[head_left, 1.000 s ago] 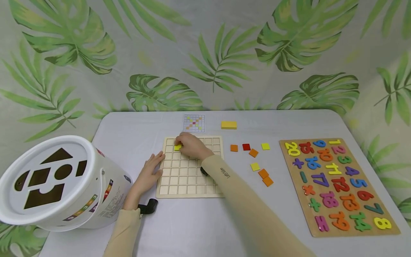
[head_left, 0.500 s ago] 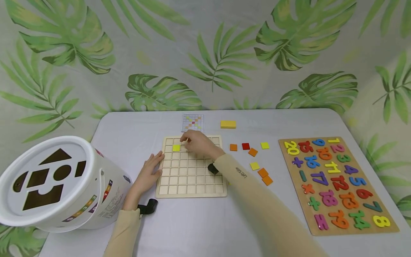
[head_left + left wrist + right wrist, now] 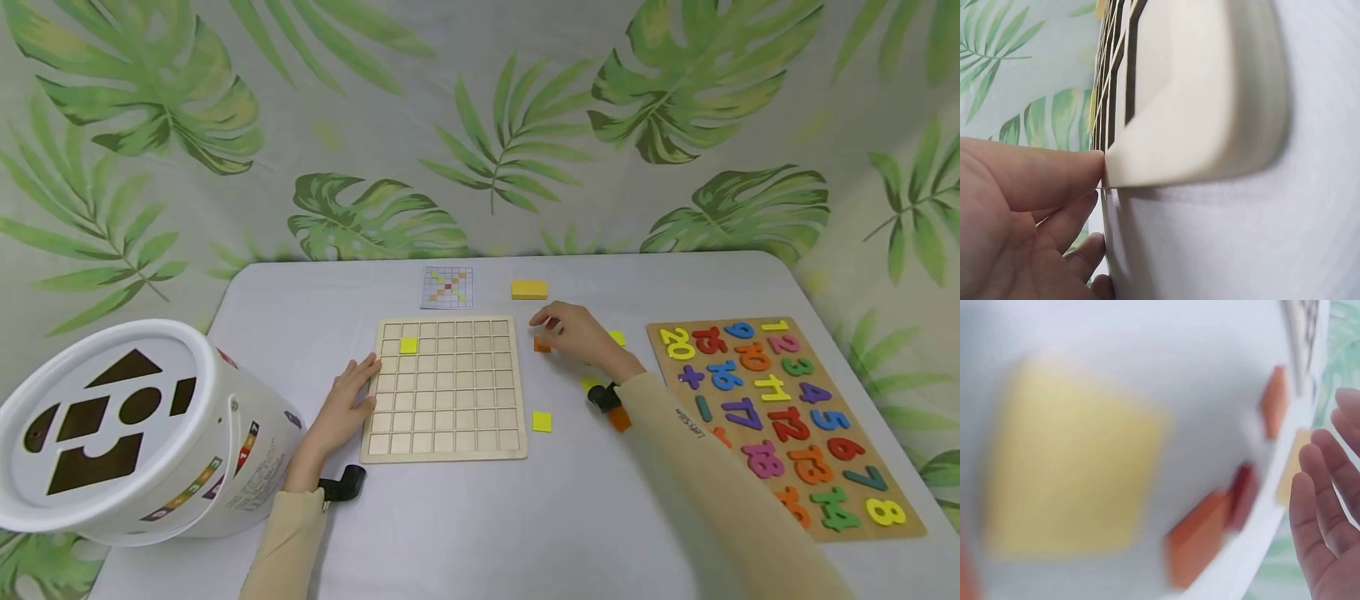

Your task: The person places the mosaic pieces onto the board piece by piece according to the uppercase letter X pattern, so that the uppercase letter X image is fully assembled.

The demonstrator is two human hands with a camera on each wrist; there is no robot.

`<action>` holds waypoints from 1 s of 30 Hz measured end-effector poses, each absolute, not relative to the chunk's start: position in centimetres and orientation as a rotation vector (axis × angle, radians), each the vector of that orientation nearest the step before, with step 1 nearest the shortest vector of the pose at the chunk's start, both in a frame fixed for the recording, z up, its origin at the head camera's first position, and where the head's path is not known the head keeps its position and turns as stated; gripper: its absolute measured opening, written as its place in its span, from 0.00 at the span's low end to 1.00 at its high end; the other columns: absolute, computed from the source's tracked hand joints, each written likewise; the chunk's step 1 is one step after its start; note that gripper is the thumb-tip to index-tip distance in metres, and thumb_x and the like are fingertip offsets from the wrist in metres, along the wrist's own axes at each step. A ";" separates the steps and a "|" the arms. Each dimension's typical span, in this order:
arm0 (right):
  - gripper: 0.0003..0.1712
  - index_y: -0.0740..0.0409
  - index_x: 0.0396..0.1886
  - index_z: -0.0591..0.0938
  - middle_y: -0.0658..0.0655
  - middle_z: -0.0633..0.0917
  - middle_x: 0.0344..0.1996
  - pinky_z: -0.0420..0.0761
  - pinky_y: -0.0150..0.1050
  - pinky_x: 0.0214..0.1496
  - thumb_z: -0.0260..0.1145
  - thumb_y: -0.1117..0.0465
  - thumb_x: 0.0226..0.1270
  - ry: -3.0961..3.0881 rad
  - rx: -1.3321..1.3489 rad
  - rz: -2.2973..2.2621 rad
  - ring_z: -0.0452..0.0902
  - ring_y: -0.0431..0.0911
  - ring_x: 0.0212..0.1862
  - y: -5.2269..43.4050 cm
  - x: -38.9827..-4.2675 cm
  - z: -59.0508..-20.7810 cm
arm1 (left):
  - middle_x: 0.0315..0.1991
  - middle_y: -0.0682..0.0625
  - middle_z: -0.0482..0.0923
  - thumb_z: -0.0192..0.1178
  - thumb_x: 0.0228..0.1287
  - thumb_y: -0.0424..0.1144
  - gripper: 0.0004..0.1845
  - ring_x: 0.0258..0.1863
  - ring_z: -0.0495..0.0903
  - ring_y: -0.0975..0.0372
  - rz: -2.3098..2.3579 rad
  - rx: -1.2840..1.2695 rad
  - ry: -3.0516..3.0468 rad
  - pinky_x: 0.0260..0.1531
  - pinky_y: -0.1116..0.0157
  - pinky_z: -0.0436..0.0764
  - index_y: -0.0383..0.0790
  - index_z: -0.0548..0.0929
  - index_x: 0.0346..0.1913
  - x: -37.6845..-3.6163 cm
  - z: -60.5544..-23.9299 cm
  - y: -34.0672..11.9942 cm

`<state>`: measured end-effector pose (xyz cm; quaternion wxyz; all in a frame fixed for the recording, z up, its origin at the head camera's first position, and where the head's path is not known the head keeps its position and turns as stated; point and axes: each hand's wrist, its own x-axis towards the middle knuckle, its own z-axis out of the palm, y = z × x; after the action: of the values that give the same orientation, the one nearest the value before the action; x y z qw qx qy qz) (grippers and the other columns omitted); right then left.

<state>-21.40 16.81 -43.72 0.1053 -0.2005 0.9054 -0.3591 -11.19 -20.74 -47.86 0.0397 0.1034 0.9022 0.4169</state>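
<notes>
A wooden grid board (image 3: 442,417) lies in the middle of the table, with one yellow tile (image 3: 408,345) in its second row near the left. My left hand (image 3: 363,377) rests with straight fingers against the board's left edge; the left wrist view shows the fingers (image 3: 1054,175) touching the board's rim (image 3: 1197,94). My right hand (image 3: 553,327) hovers over the loose tiles to the right of the board, beside an orange tile (image 3: 542,344), and holds nothing. In the right wrist view its fingers (image 3: 1316,506) are straight above a blurred yellow tile (image 3: 1066,456), an orange tile (image 3: 1200,540) and a red tile (image 3: 1244,494).
More tiles lie right of the board: yellow ones (image 3: 542,422) (image 3: 617,337) and an orange one (image 3: 619,418). A pattern card (image 3: 447,287) and a yellow block (image 3: 529,289) sit behind. A number puzzle (image 3: 780,417) is at the right, a white shape-sorter bucket (image 3: 127,425) at the left.
My right hand let go of the yellow tile in the grid and moved right, off the board, to the loose tiles. The left hand stayed put.
</notes>
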 end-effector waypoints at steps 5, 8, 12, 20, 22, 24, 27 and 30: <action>0.14 0.63 0.46 0.82 0.58 0.82 0.43 0.76 0.44 0.47 0.63 0.72 0.59 2.688 -0.608 -0.958 0.73 0.51 0.42 18.1 -21.1 -44.7 | 0.72 0.34 0.51 0.50 0.63 0.22 0.30 0.72 0.40 0.38 1.280 0.318 2.766 0.66 0.40 0.34 0.25 0.60 0.68 -11.1 -47.8 -20.8; 0.14 0.62 0.45 0.83 0.56 0.81 0.40 0.74 0.41 0.42 0.65 0.71 0.58 2.699 -0.625 -0.907 0.71 0.49 0.38 18.1 -21.0 -45.0 | 0.72 0.34 0.52 0.50 0.62 0.22 0.29 0.71 0.41 0.38 1.284 0.321 2.766 0.66 0.40 0.34 0.24 0.61 0.68 -11.1 -47.7 -20.8; 0.12 0.62 0.43 0.82 0.54 0.79 0.36 0.74 0.39 0.39 0.65 0.72 0.57 2.723 -0.663 -0.878 0.70 0.48 0.35 17.8 -21.0 -45.3 | 0.72 0.34 0.52 0.50 0.63 0.22 0.30 0.72 0.41 0.38 1.291 0.321 2.759 0.66 0.40 0.34 0.24 0.61 0.68 -11.1 -47.7 -20.7; 0.13 0.62 0.43 0.81 0.55 0.80 0.39 0.76 0.43 0.46 0.63 0.73 0.57 2.729 -0.605 -0.893 0.72 0.50 0.41 17.1 -21.1 -45.0 | 0.72 0.34 0.51 0.50 0.62 0.22 0.30 0.72 0.40 0.38 1.298 0.328 2.753 0.66 0.40 0.33 0.25 0.60 0.69 -11.1 -47.8 -20.7; 0.13 0.62 0.44 0.81 0.56 0.80 0.40 0.76 0.43 0.47 0.63 0.72 0.58 2.716 -0.594 -0.929 0.73 0.50 0.42 16.7 -21.2 -44.8 | 0.72 0.34 0.51 0.50 0.62 0.21 0.30 0.71 0.40 0.38 1.301 0.331 2.753 0.66 0.40 0.33 0.24 0.60 0.68 -11.1 -47.7 -20.8; 0.14 0.63 0.44 0.81 0.57 0.80 0.41 0.77 0.44 0.47 0.64 0.73 0.57 2.708 -0.620 -0.967 0.74 0.51 0.44 16.1 -21.2 -44.5 | 0.72 0.34 0.51 0.50 0.62 0.22 0.30 0.71 0.40 0.38 1.298 0.331 2.754 0.66 0.40 0.33 0.24 0.60 0.68 -11.1 -47.7 -20.8; 0.14 0.65 0.44 0.82 0.58 0.81 0.40 0.78 0.43 0.46 0.64 0.74 0.55 2.696 -0.682 -1.007 0.74 0.51 0.44 15.0 -21.3 -44.2 | 0.72 0.34 0.51 0.50 0.62 0.22 0.30 0.71 0.40 0.38 1.293 0.331 2.755 0.66 0.40 0.33 0.24 0.60 0.69 -11.1 -47.7 -20.8; 0.14 0.64 0.43 0.82 0.57 0.81 0.40 0.77 0.41 0.45 0.64 0.74 0.55 2.687 -0.723 -1.002 0.75 0.50 0.43 13.7 -21.5 -44.2 | 0.72 0.34 0.51 0.50 0.62 0.22 0.30 0.71 0.40 0.38 1.288 0.331 2.757 0.66 0.40 0.34 0.24 0.60 0.69 -11.1 -47.8 -20.8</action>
<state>-21.50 13.69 -44.23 0.0917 -0.2434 0.9047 -0.3374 -11.14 -20.83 -47.77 0.0402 0.1080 0.9000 0.4204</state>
